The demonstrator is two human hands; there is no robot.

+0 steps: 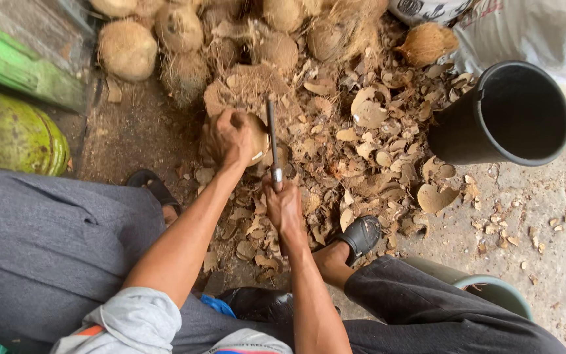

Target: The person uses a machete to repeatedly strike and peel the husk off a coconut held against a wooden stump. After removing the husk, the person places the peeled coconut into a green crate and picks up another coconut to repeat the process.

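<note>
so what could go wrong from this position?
The left hand grips the coconut right beside the blade that the right hand holds; a glancing cut could catch the fingers. The coconut is round and sits on loose shell chips, so it might roll or slip. The sandalled foot lies close below the blade's line.

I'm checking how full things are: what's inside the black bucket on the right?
The black bucket lies tilted, its mouth facing the camera. Only its dark inner wall shows; nothing is visible inside, though the deepest part is too shadowed to tell. Shell chips lie around it on the ground.
</note>
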